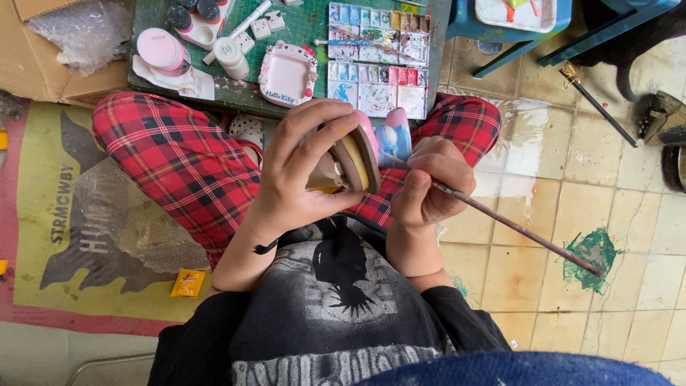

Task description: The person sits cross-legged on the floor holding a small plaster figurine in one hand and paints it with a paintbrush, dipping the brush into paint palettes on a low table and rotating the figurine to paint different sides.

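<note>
Tiled floor, cluttered bench (286,100) at twelve o'clock — left hand (304,168) fingers wrap a figurine (354,161); right hand (429,182) pinches a paintbrush (514,227), mid-painting — steady strokes follow.

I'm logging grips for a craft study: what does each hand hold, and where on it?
Left hand wraps a small painted figurine around its body. Right hand pinches a thin paintbrush near its bristle end.

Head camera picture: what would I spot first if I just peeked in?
Probably the left hand in the middle, holding a small painted figure, and the right hand touching a long thin brush to it. Next, the red checked trousers, then the messy paint palette on the green mat above.
</note>
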Tool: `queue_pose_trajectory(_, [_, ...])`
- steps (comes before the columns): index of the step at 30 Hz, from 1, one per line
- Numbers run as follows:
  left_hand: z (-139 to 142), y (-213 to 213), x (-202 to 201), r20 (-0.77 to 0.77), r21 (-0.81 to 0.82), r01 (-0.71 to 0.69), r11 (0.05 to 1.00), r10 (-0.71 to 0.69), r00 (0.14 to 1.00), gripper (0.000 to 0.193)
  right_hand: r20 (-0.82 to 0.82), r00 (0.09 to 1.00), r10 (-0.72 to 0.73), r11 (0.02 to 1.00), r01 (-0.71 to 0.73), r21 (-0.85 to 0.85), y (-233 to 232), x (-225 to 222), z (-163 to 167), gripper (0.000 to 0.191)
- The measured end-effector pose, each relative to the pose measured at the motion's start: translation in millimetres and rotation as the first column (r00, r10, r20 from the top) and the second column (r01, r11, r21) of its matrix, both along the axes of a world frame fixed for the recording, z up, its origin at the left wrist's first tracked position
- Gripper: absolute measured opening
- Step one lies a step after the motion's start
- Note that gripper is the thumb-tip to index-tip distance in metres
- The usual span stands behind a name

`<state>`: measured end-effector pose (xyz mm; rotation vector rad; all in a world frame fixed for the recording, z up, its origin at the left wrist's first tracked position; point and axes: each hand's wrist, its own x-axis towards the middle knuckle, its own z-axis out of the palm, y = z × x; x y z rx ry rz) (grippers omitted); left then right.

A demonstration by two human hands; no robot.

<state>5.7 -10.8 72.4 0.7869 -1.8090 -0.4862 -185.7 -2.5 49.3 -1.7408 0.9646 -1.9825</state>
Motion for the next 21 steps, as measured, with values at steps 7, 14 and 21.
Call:
queue_pose_trajectory(7, [0.8,0.7,-1.3,0.005,0.013,-0.007,1.0,0.007,1.0,0.092,-0.037,0.999,-0.011,1.0,0.011,-0.003,0.2,-2.1,1.4,0.026])
queue_pose_trajectory(14, [1.8,0.2,-1.4,0.0,0.011,-0.009,1.0,0.009,1.0,0.092,-0.06,0.998,-0.015,1.0,0.016,0.017,1.1,-3.4,3.1,0.025])
queue_pose_trajectory(21, [3.1,0.1,-2.0,-0.003,0.006,-0.019,1.0,0.019,1.0,0.091,-0.066,0.998,-0.015,1.0,0.017,0.024,0.8,-3.5,4.2,0.024])
